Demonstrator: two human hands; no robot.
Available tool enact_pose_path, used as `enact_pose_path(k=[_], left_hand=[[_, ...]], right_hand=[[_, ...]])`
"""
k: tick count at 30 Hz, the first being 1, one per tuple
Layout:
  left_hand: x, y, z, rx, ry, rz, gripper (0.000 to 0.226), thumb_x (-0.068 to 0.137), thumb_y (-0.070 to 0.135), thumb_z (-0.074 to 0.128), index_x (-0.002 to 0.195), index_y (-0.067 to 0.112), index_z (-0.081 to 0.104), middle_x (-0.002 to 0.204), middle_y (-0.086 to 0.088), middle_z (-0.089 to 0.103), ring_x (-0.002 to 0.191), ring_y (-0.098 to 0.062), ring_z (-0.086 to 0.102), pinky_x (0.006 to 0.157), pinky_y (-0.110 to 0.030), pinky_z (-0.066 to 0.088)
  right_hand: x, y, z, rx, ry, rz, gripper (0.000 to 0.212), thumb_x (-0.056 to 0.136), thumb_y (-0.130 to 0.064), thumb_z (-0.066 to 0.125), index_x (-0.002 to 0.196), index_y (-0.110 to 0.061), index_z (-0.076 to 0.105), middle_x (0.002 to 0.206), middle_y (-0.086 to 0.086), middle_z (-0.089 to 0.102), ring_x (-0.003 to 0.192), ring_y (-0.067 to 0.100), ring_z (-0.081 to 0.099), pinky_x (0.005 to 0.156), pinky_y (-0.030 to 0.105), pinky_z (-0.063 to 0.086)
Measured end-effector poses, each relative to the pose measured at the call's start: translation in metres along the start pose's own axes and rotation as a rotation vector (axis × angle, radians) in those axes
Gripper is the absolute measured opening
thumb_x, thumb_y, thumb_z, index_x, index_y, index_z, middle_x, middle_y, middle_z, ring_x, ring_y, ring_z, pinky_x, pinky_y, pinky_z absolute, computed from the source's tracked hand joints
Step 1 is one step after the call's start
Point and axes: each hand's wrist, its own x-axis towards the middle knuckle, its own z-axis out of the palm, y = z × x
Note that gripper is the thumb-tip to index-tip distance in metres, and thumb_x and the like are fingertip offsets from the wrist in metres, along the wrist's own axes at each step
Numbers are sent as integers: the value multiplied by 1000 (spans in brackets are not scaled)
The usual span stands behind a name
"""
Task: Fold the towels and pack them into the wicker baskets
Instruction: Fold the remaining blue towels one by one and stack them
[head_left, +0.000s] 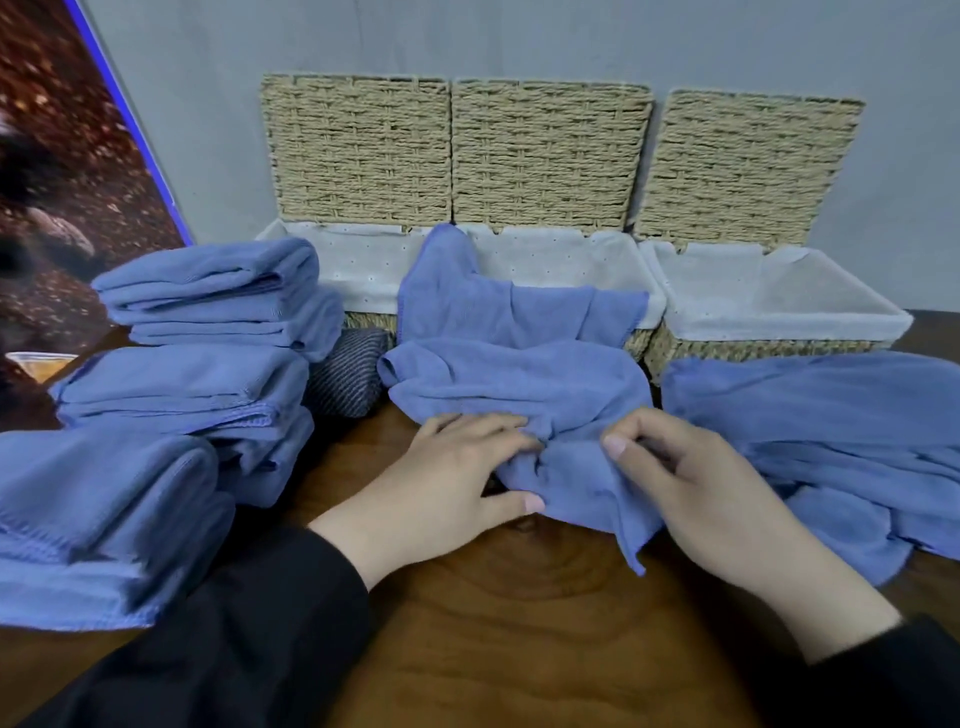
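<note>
A crumpled blue towel (519, 374) lies on the wooden table (519, 623), its far end draped over the front rim of the middle wicker basket (550, 260). My left hand (447, 478) grips the towel's near edge, thumb under the cloth. My right hand (685, 478) pinches the same edge just to the right. Three lined wicker baskets stand open against the wall: left (358, 270), middle, and right (779, 301). Folded blue towels (208, 332) are stacked at the left.
More unfolded blue towels (841, 447) are heaped at the right. A dark striped cloth (348, 379) sits between the folded stack and the left basket. The basket lids (550, 150) lean on the grey wall. A dark patterned panel (62, 182) stands at the far left.
</note>
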Motion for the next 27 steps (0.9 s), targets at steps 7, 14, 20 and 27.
enact_pose_path(k=[7,14,20,27], left_hand=[[5,-8,-12,-172,485,-131,10,98,19,64,88,21,65,79,12,59,76,-1,55,72,-19,39],[-5,8,-14,-198,383,-6,10,95,18,64,98,25,69,93,20,64,92,1,60,85,-20,48],[-9,21,-5,-69,47,-50,67,81,79,44,133,39,59,144,24,48,133,8,34,122,-37,15],[1,45,19,8,319,-158,25,97,51,45,104,35,63,108,18,60,111,-1,53,120,-46,14]], right_hand=[[4,10,-7,-112,220,97,18,100,-29,54,83,-24,60,77,-8,62,75,6,59,64,23,42],[-7,-13,-3,-179,29,-130,21,90,-47,63,110,-39,62,114,-27,59,112,-12,52,92,5,36],[0,8,14,-394,-76,-139,8,94,-27,68,90,-31,62,87,-19,50,83,-10,52,73,12,37],[2,3,23,-152,91,-116,18,100,-32,56,84,-28,61,69,-6,60,66,10,58,58,24,43]])
